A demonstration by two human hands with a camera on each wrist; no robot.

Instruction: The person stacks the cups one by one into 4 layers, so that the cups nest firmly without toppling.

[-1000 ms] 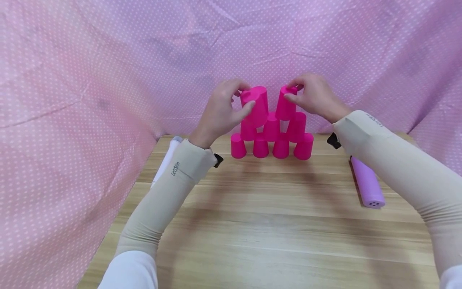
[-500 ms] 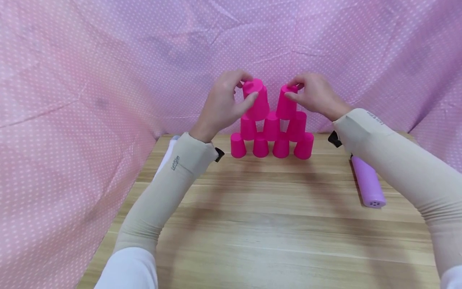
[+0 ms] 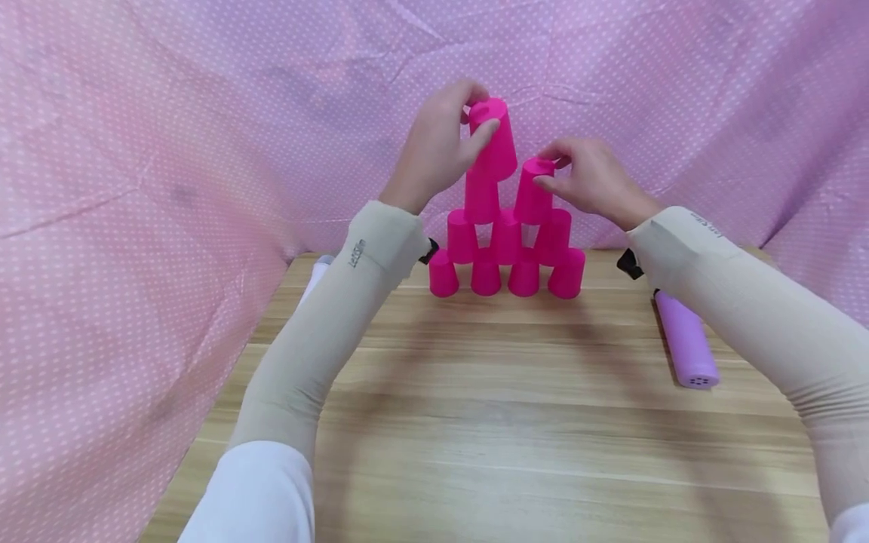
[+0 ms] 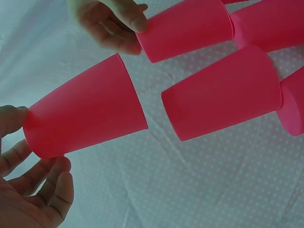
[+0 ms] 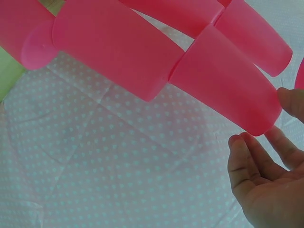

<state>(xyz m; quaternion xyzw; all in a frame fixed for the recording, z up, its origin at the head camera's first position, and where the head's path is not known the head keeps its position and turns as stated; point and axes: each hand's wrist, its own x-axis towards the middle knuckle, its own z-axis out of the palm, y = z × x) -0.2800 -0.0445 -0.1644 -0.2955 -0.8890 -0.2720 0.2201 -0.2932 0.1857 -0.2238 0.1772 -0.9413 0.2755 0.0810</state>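
Pink cups stand upside down in a tiered stack, with several in the bottom row [image 3: 485, 277]. Three middle-row cups [image 3: 463, 237] sit above them. Higher still are a left third-tier cup [image 3: 481, 197] and a right third-tier cup [image 3: 533, 194]. My left hand [image 3: 437, 147] holds another pink cup [image 3: 501, 143] by its closed end, thumb against fingers. In the left wrist view, a gap separates this held cup [image 4: 88, 114] from the left third-tier cup [image 4: 221, 95]. My right hand [image 3: 597, 177] holds the top of the right third-tier cup between thumb and fingers.
A purple cylinder [image 3: 687, 343] with small holes in its end lies on the wooden table [image 3: 502, 422], right of the stack. Behind my left forearm, a white object [image 3: 316, 277] is partly hidden. Dotted pink cloth [image 3: 326, 98] hangs behind the table and at its sides.
My left hand has risen and shifted slightly right with its cup, uncovering the left third-tier cup. My right hand stays nearly still at the right one.
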